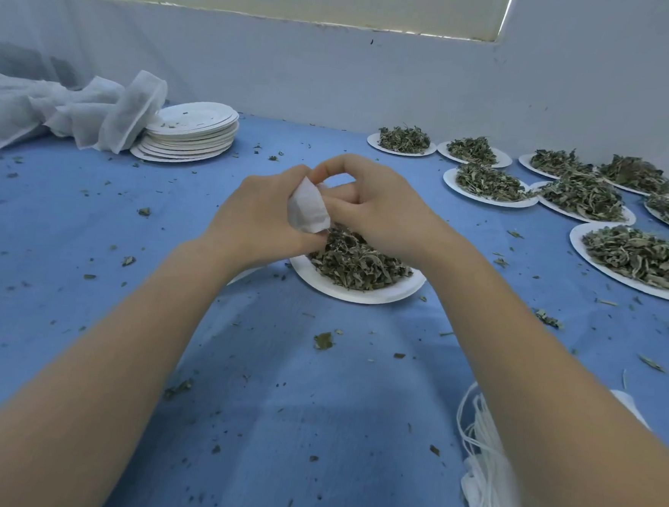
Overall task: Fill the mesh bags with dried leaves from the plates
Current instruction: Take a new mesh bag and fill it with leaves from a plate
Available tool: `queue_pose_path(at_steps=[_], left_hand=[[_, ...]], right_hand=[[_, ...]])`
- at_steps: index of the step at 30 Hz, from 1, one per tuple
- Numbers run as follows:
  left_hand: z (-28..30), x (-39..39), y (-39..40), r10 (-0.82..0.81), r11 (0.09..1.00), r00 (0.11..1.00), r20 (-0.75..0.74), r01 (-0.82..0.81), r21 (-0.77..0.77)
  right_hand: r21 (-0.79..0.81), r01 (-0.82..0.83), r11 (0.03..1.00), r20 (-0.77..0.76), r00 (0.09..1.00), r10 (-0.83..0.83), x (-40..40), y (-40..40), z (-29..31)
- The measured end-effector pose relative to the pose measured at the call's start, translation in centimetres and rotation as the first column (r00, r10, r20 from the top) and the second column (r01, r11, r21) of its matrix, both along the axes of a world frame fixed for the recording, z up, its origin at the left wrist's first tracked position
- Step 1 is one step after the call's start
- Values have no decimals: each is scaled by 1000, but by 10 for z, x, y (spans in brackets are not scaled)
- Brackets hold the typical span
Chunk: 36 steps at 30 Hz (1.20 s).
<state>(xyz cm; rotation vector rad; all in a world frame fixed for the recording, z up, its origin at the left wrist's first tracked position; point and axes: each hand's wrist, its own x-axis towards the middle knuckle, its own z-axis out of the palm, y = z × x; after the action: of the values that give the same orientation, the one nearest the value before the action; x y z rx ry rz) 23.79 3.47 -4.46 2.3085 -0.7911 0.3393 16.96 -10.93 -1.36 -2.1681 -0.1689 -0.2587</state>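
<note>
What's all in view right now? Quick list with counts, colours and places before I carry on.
mesh bag: one, white, held over the near plate
near plate: one, white, centre, heaped with dried leaves
full plates: about eight, white, green leaf piles, right
empty plates: one stack, white, far left
mesh fabric: white heap, far left
string bundle: white, near right
table cover: blue, leaf-strewn
left hand: grips bag
right hand: pinches bag
</note>
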Motion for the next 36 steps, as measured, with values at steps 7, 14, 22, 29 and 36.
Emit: queue_pose_path(at_steps=[7,14,22,29,36], left_hand=[[0,1,5,27,994,999,26,-30,107],[0,1,5,26,992,999,21,-28,123],[0,2,5,16,990,1000,-12,-15,143],[0,1,5,33,987,999,-23,-29,158],[0,2,6,32,987,999,-16,-29,161]], right_hand=[[-471,60,880,-118,984,-130,-12,-24,23],[-675,-19,738,-239,952,-194,-6,-17,13],[-494,114,862,-118,973,-196,-5,-34,13],[-497,21,868,-219,964,-149,-8,-32,13],[-617,35,786,-139,978,-153,-3,-19,4]])
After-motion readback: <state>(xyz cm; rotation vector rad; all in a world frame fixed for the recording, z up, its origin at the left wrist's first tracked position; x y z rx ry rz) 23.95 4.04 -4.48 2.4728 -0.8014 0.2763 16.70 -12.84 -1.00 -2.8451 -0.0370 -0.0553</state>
